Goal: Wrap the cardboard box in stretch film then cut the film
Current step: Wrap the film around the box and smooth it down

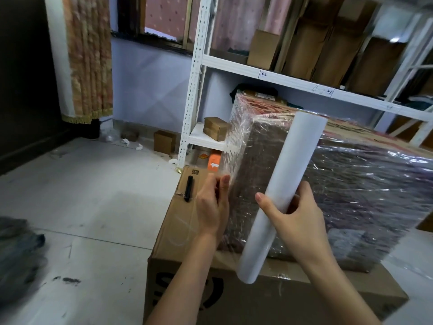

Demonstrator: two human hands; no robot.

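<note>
1. Box (351, 184) – the cardboard box we're wrapping sits on top of a bigger plain carton (234, 299), already covered w/ shiny stretch film on the sides and top that we see.
2. Our right hand (297, 221) grips the white film roll (281, 198) approx. mid-length; thumb curled across the front, other fingers wrapped round the back. Roll is tilted, top end leaning right, held just in front of the box's near face.
3. Our left hand (214, 207) is at the box's near left corner, fingers held together and nearly straight, tips up against the film there. Whether they pinch the film or only press it – we can't tell.
4. A loose sheet of film (230, 146) stretches up along that left edge, above the left hand.
5. On the lower carton, left of the hand, lies a black pen-like tool (188, 188), apart from the fingers.
6. Behind: a white metal rack (194, 90) w/ brown cartons on the shelves, and an orange item (214, 161) under it on the floor.
7. Far left: a patterned curtain (87, 57) and, on the pale tiled floor (82, 195), a small carton (164, 141) by the wall.
</note>
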